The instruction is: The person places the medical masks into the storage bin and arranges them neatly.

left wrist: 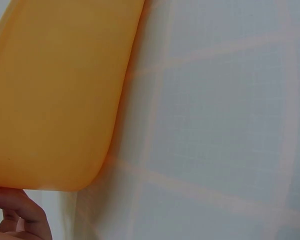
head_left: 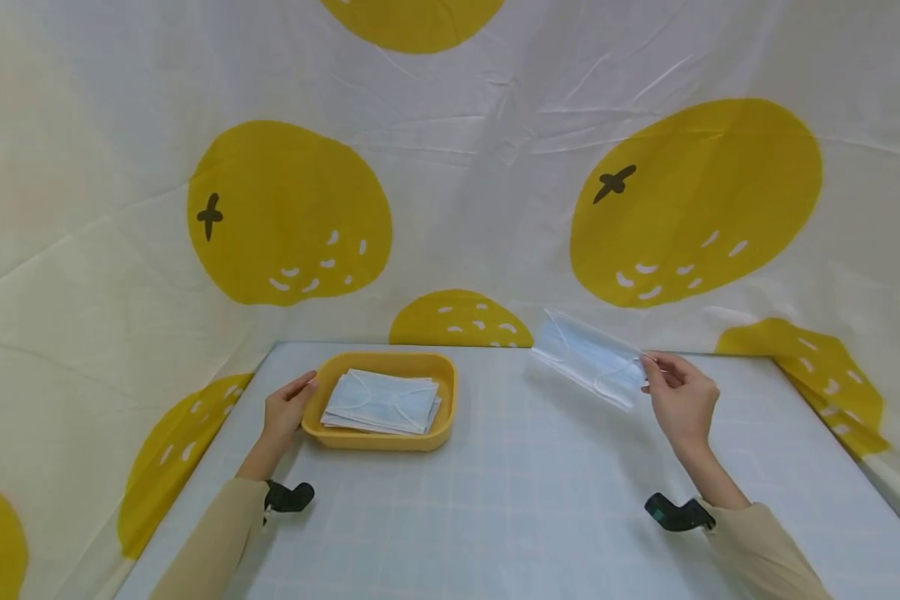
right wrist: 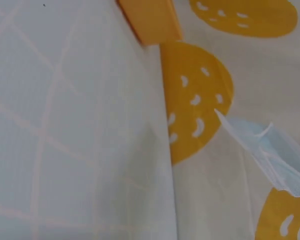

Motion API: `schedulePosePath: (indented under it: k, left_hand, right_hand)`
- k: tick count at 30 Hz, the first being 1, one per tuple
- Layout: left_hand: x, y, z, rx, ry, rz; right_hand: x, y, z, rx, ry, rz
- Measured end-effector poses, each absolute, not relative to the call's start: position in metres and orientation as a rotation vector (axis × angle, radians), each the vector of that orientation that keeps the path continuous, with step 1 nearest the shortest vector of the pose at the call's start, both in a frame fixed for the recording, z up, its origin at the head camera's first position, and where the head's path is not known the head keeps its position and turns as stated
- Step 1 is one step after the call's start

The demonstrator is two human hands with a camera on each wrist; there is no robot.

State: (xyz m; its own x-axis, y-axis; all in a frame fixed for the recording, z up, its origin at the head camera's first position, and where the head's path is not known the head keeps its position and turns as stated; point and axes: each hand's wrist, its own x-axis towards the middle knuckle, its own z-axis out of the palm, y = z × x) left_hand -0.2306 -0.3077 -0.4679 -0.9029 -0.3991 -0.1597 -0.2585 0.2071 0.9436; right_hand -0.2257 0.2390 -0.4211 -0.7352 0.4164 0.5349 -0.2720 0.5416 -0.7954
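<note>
A yellow tray [head_left: 437,417] sits on the table's left half and holds a stack of folded light-blue face masks [head_left: 381,402]. My left hand [head_left: 288,408] rests against the tray's left rim with straight fingers; in the left wrist view the tray wall [left wrist: 55,95] fills the left side, with fingertips [left wrist: 20,207] touching beneath it. My right hand [head_left: 678,396] pinches one end of a single light-blue face mask [head_left: 588,358] and holds it above the table at the right. That mask [right wrist: 270,155] shows in the right wrist view against the backdrop.
The table [head_left: 525,492] has a pale blue cloth with a faint grid. A white backdrop with big yellow fruit prints [head_left: 288,212] rises behind and at both sides. The tray's corner [right wrist: 150,20] appears at the top of the right wrist view.
</note>
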Motion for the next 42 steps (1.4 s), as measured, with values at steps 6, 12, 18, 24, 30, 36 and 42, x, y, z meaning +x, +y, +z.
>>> schedulePosePath:
  k: [6,12,18,24,30,36,42]
  left_hand:
    - [-0.229,-0.307,-0.467,0.647,-2.349,-1.782]
    - [-0.230,-0.306,-0.465,0.633,-2.337,-1.775]
    - [-0.233,-0.308,-0.465,0.618,-2.339,-1.756]
    - [-0.233,-0.307,-0.466,0.625,-2.344,-1.751]
    - [-0.231,-0.306,-0.466,0.618,-2.358,-1.751]
    - [-0.231,-0.306,-0.467,0.617,-2.366,-1.743]
    - [-0.231,-0.306,-0.466,0.618,-2.354,-1.752]
  right_hand:
    - [-0.227,0.219,-0.417,-0.052,-2.053,1.308]
    - [-0.229,0.199,-0.414,-0.025,-2.071,1.354]
    - [-0.231,0.176,-0.409,0.032,-2.066,1.424]
    - [-0.232,0.158,-0.410,0.060,-2.077,1.495]
    - [-0.232,0.138,-0.411,0.081,-2.075,1.562]
    - [-0.232,0.119,-0.410,0.117,-2.068,1.629]
    - [-0.231,0.100,-0.409,0.145,-2.057,1.718]
